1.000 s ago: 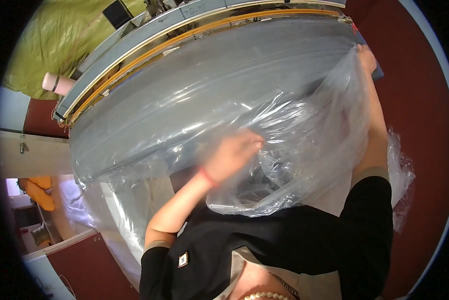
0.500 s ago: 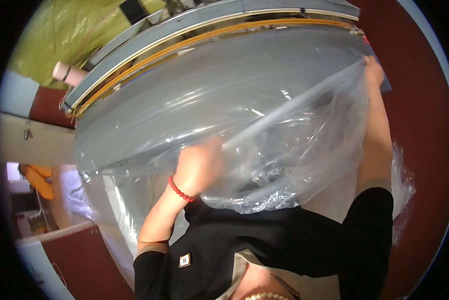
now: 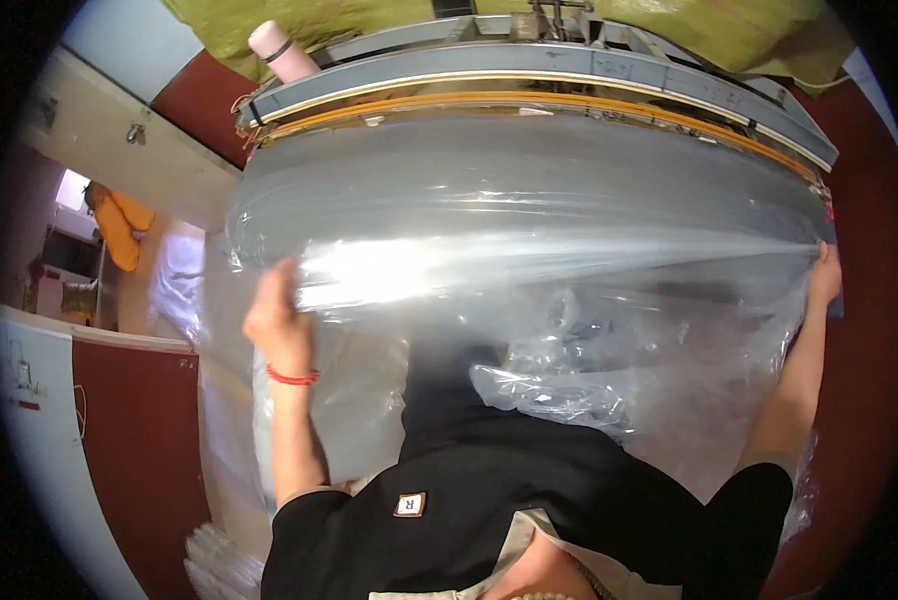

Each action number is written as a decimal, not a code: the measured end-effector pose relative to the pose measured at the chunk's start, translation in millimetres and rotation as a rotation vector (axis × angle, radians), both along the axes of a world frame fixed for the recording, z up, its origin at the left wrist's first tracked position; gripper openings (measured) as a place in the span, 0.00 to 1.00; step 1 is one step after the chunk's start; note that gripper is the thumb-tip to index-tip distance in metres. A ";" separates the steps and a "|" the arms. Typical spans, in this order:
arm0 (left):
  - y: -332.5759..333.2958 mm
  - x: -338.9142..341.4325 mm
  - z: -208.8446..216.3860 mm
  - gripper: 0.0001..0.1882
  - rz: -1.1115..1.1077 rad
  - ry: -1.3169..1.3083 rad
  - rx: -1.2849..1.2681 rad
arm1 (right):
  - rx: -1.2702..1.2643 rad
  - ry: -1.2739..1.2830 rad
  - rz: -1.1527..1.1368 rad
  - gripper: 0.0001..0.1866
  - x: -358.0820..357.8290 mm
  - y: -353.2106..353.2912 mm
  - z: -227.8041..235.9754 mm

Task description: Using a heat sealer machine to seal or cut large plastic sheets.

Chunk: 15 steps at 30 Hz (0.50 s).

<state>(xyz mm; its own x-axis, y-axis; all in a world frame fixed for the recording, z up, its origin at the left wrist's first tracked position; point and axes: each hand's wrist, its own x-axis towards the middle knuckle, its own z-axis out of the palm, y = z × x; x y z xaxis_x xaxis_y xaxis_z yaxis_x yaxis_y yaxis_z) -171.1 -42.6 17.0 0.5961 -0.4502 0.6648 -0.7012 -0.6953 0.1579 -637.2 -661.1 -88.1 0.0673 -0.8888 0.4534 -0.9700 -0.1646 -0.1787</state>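
Note:
A wide sheet of clear plastic film [image 3: 569,265] stretches across in front of me, over the grey top of a bench-like machine. At its far right edge my right hand [image 3: 825,275] pinches the film between closed fingers. My left hand [image 3: 281,318], slightly blurred, is closed at the left end of the same stretched fold, with a red bead bracelet [image 3: 292,376] on the wrist. Between the two hands the fold is pulled nearly straight and shines brightly on the left. Loose, crumpled film [image 3: 559,390] hangs down toward my body.
Along the machine's back runs a grey metal frame [image 3: 629,75] with an orange strip [image 3: 529,98]. A pink cylinder [image 3: 281,52] stands at its left end. Yellow-green sheeting [image 3: 699,35] lies behind. At left are an open doorway and a maroon-and-white wall [image 3: 134,440]. Bundled clear plastic [image 3: 219,562] sits lower left.
My left hand has moved left, away from the middle, spreading the film fold wide. My right hand still grips the right edge. The view has turned and shifted.

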 end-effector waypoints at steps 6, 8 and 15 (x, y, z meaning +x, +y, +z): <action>147.5 92.3 50.8 0.08 0.017 0.439 -0.260 | -0.002 -0.004 0.029 0.18 8.8 -0.7 4.9; 158.2 120.0 85.1 0.06 -0.216 0.907 -0.276 | 0.005 0.011 0.004 0.19 -3.4 -9.8 -0.1; 73.7 171.5 136.2 0.17 0.173 -0.503 0.299 | 0.030 -0.045 -0.050 0.22 -8.8 -17.2 -3.5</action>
<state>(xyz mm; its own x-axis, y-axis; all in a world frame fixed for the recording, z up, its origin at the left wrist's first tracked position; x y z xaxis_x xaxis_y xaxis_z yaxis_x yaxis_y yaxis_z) 0.5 31.1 153.2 0.3234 -0.5853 0.7436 -0.5119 -0.7691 -0.3827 -646.0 -678.4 -91.7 0.0024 -0.9038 0.4279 -0.9678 -0.1098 -0.2263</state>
